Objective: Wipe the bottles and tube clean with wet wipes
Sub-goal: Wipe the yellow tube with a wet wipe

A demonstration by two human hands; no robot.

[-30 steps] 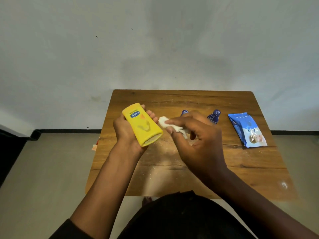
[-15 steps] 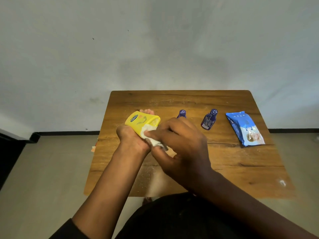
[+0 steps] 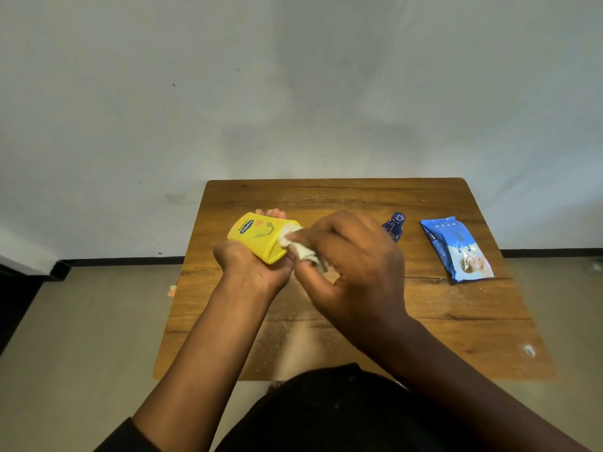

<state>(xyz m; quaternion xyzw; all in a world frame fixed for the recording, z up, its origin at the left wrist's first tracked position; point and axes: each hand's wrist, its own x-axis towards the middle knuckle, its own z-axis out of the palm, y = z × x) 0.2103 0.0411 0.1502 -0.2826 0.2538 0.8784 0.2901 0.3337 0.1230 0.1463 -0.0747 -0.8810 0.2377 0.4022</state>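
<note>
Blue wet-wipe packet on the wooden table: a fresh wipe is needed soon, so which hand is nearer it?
Right. The right hand is just left of the blue wet-wipe packet; the left hand is farther left.

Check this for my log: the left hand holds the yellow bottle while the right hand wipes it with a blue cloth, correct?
Not quite: the head view shows a white wet wipe, not a blue cloth. The left hand holds the yellow bottle and the right hand wipes it.

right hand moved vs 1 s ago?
Yes. The right hand with the wet wipe went left across the wooden table, away from the blue wipes pack, onto the yellow bottle in the left hand.
</note>
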